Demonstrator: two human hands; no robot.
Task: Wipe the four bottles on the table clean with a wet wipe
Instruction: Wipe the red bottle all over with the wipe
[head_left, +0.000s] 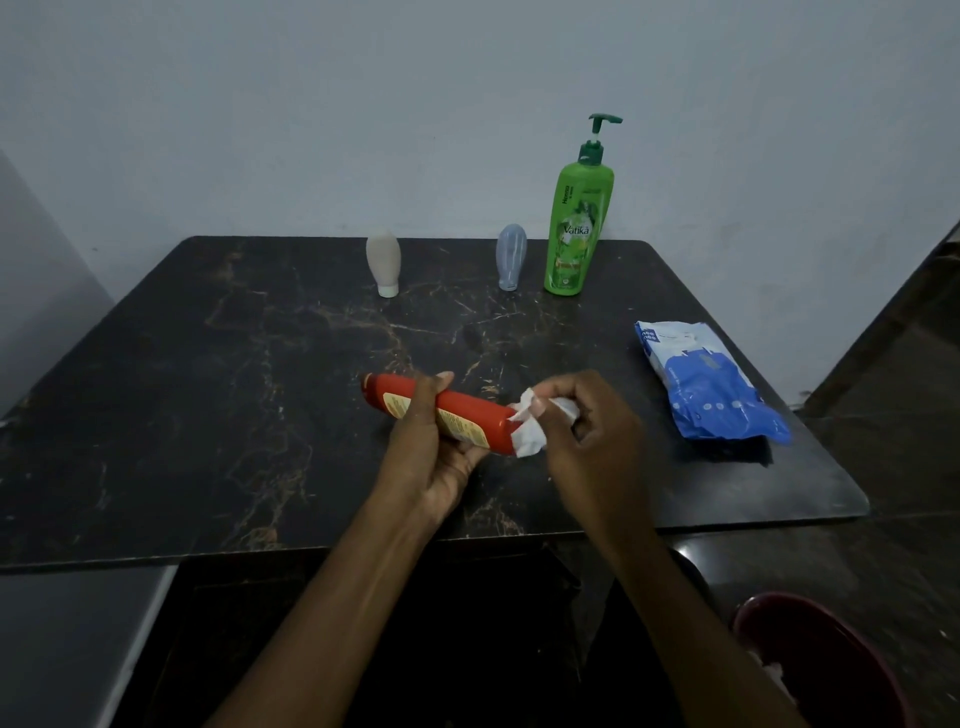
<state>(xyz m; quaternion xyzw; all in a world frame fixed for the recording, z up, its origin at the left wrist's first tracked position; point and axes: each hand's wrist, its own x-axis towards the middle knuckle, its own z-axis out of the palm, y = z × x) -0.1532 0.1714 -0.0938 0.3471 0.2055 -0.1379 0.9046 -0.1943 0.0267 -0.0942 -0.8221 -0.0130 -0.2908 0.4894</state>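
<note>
Head | left hand grips glossy red bottle | right hand bunches white wipe

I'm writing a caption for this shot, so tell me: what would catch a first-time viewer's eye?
First the red bottle, held sideways above the dark marble table by the left hand while the right hand presses a white wet wipe to its end. Then the tall green pump bottle upright at the back, and the blue wipes pack lying at right.

The dark marble tabletop with brown veins carries, around twelve o'clock, a beige squeeze bottle, a grey-blue squeeze bottle and a green pump bottle; at three o'clock lies a blue-white wipes packet.
</note>
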